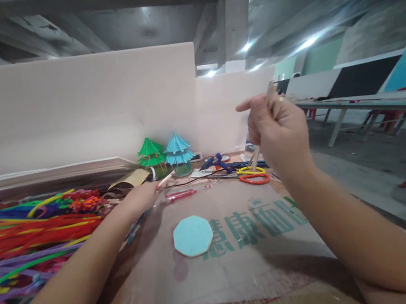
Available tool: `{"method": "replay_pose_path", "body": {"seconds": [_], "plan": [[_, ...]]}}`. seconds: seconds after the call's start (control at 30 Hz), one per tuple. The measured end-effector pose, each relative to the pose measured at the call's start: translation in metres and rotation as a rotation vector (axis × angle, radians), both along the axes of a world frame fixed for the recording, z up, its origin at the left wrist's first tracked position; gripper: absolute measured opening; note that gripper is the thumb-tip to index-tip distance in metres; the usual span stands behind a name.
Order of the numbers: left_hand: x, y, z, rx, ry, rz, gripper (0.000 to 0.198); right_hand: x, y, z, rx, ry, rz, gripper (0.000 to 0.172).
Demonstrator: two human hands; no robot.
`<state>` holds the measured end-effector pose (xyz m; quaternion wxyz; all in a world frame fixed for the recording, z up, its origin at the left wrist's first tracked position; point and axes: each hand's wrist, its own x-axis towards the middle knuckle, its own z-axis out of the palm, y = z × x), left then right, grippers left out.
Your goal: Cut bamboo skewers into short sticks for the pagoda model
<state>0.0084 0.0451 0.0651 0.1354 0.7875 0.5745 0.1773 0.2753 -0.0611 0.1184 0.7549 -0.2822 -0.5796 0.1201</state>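
My right hand (pixel 276 125) is raised on the right, its fingers wrapped round thin wooden sticks (pixel 272 95). They poke out above the fist, and more stick ends (pixel 255 158) show below it; the index finger points left. My left hand (pixel 151 191) reaches low towards the back of the table, close to a red pen (pixel 180 194). Its fingers are small and blurred, so their grip does not show. A light blue octagonal piece (pixel 193 236) lies flat on a clear plastic sheet (pixel 259 272) with green lettering, between my forearms.
Colourful pipe cleaners (pixel 34 237) fill the left side. Green (pixel 150 152) and blue (pixel 178 149) tiered-roof models stand at the back, before white boards (pixel 82 111). A blue glue gun (pixel 218 162) and orange- and yellow-handled scissors (pixel 254 179) lie near my right hand.
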Motion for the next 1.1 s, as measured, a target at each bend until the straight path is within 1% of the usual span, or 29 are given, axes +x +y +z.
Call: {"method": "replay_pose_path", "body": {"seconds": [0.03,0.1,0.17,0.23,0.3,0.37,0.4,0.47,0.6,0.7,0.77,0.9,1.0,1.1], "plan": [[0.001,-0.002,0.001,0.007,-0.015,-0.007,0.022,-0.002,0.003,-0.002,-0.037,-0.021,0.026,0.028],[0.008,-0.008,0.005,0.004,-0.069,-0.062,0.024,-0.008,0.012,-0.007,-0.149,-0.045,0.131,0.031],[0.018,-0.019,0.009,-0.050,-0.142,-0.171,0.032,-0.018,0.022,-0.016,-0.286,-0.030,0.267,0.042],[0.029,-0.032,0.011,-0.138,-0.213,-0.299,0.044,-0.029,0.031,-0.026,-0.411,0.005,0.393,0.051],[0.039,-0.044,0.010,-0.207,-0.277,-0.395,0.055,-0.039,0.036,-0.036,-0.503,0.023,0.507,0.050],[0.045,-0.051,0.007,-0.241,-0.328,-0.449,0.062,-0.045,0.038,-0.040,-0.544,0.023,0.591,0.046],[0.047,-0.053,0.006,-0.246,-0.349,-0.463,0.064,-0.045,0.037,-0.040,-0.538,0.030,0.608,0.045],[0.047,-0.053,0.004,-0.237,-0.374,-0.475,0.063,-0.041,0.035,-0.036,-0.470,0.087,0.586,0.041],[0.041,-0.047,0.007,-0.142,-0.384,-0.449,0.053,-0.022,0.032,-0.020,-0.300,0.236,0.414,0.036],[0.039,-0.045,0.007,-0.061,-0.371,-0.411,0.050,-0.017,0.031,-0.015,-0.261,0.261,0.334,0.042],[0.039,-0.046,0.006,-0.029,-0.365,-0.394,0.050,-0.022,0.029,-0.017,-0.262,0.255,0.354,0.043],[0.042,-0.049,0.002,-0.010,-0.367,-0.400,0.052,-0.033,0.025,-0.023,-0.262,0.277,0.450,0.050],[0.045,-0.052,0.001,-0.022,-0.372,-0.417,0.054,-0.038,0.025,-0.027,-0.328,0.217,0.514,0.044],[0.049,-0.057,0.000,-0.028,-0.389,-0.416,0.055,-0.049,0.027,-0.038,-0.378,0.191,0.572,0.045]]}}
